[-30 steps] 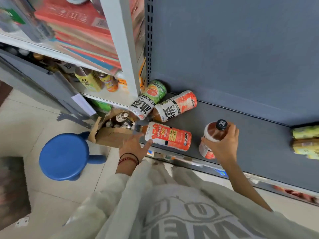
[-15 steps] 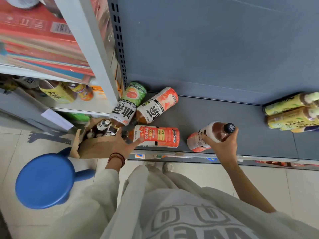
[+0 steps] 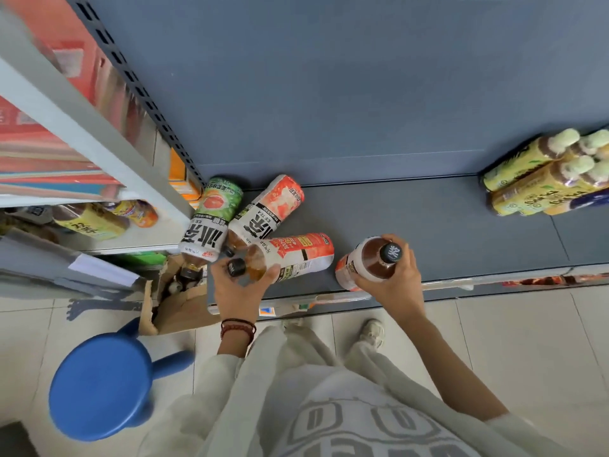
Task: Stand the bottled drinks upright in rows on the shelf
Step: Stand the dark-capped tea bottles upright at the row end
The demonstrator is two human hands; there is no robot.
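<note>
Half of this corner stays out of sight.

The yellow-labelled bottles (image 3: pixel 534 186) at far right run off the edge, so I can't count them. The right hand (image 3: pixel 393 280) covers the near side of the brown bottle (image 3: pixel 369 262) it grips, and I can't tell whether its base touches the shelf (image 3: pixel 445 225). The left hand (image 3: pixel 239 288) hides part of the neck of the red-labelled bottle (image 3: pixel 296 255). Inside the cardboard box (image 3: pixel 184 313), the bottle tops (image 3: pixel 174 286) are too shadowed to count. The stacked boxes (image 3: pixel 49 153) upper left are smeared, and the price tags (image 3: pixel 267 311) on the shelf lip are too small to read.

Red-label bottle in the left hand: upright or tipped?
Tipped: the red-label bottle lies on its side on the shelf, black cap pointing sideways, left hand gripping its neck.
</note>
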